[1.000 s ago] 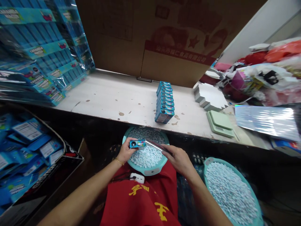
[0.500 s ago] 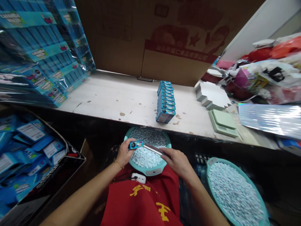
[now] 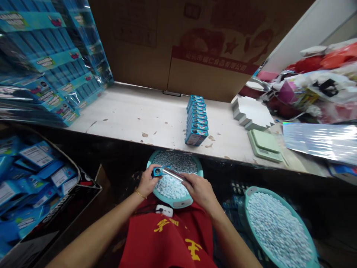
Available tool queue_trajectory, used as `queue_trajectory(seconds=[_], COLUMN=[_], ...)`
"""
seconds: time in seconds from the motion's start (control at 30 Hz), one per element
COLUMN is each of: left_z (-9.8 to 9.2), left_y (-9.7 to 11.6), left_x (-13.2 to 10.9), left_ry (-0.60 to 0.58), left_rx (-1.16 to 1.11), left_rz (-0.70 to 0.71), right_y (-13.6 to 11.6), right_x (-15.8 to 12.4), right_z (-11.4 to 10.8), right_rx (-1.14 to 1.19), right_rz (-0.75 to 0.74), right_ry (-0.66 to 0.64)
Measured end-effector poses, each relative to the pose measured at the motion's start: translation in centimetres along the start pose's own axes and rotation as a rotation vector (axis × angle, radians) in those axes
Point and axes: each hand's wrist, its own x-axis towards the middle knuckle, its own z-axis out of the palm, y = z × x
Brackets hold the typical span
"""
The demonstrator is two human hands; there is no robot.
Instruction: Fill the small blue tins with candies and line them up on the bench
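Moved: shiny silver foil stick (image 3: 173, 174) now reaches small blue cardboard box (image 3: 157, 171).
Left hand (image 3: 147, 181): closed around the box.
Right hand (image 3: 199, 190): pinches the stick above teal plastic basin (image 3: 178, 203) of pale tablets (image 3: 172, 186).

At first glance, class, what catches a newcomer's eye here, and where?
At centre bottom, the left hand holds a small blue box and the right hand a silvery tube, above a teal basin of pale pellets. A second full basin sits lower right; a row of blue boxes stands on the worn table.
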Motion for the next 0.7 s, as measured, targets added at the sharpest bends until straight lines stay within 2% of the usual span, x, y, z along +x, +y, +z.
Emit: queue_trajectory(seconds=[0.07, 0.13, 0.2, 0.27, 0.37, 0.43, 0.6, 0.7], left_z=[-0.4, -0.9, -1.3, -1.5, -1.6, -1.6, -2.1, -3.1], left_y=[0.0, 0.2, 0.4, 0.6, 0.5, 0.3, -0.1, -0.2], left_x=[0.0, 0.0, 0.2, 0.5, 1.0, 1.1, 0.3, 0.0], left_ry=[0.006, -0.005, -0.054, -0.081, -0.039, -0.032, 0.039, 0.080], left_rx=[0.041, 0.106, 0.192, 0.259, 0.248, 0.193, 0.082, 0.058], left_rz=[0.029, 0.126, 0.257, 0.306, 0.206, 0.141, -0.008, -0.059], right_y=[1.4, 3.2, 5.0, 6.6, 7.8, 7.7, 5.1, 4.7], right_x=[-0.3, -0.7, -1.2, -1.3, -0.9, 0.1, 4.3, 5.9], right_z=[-0.1, 0.3, 1.1, 2.3, 4.6, 6.4, 11.2, 12.7], right_rx=[0.026, 0.041, 0.040, 0.012, -0.095, -0.138, 0.035, 0.108], right_rz=[0.059, 0.129, 0.178, 0.215, 0.280, 0.295, 0.190, 0.172], right_ry=[0.021, 0.020, -0.010, -0.058, -0.144, -0.176, -0.182, -0.207])
